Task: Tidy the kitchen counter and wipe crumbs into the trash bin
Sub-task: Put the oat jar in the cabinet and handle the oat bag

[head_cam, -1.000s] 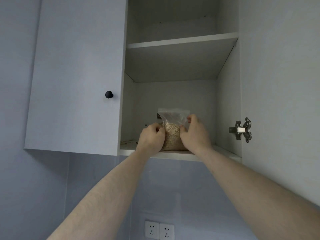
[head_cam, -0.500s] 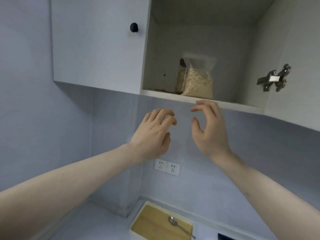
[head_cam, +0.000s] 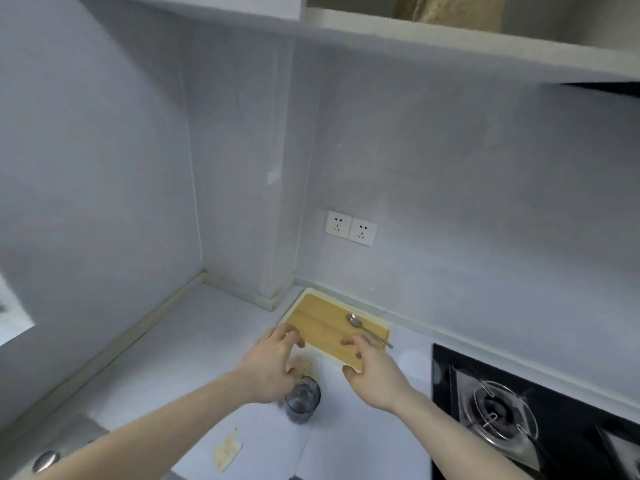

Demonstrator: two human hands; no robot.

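Note:
Both my hands hang empty over the grey counter (head_cam: 194,344). My left hand (head_cam: 270,365) hovers with loosely curled fingers above a clear glass (head_cam: 302,400) and a small heap of crumbs (head_cam: 304,363). My right hand (head_cam: 374,374) floats over the near edge of a wooden cutting board (head_cam: 325,323), fingers relaxed. A metal spoon (head_cam: 367,330) lies on the board. The bag of oats (head_cam: 453,8) stands on the cupboard shelf at the top edge.
A black gas hob (head_cam: 519,410) fills the right of the counter. A small torn packet (head_cam: 227,452) lies near the front. Two wall sockets (head_cam: 350,228) sit above the board. A sink edge (head_cam: 48,459) shows at bottom left.
My hands let go of the oat bag in the cupboard and dropped to the counter. The view tilted down from the cupboard to the cutting board and glass.

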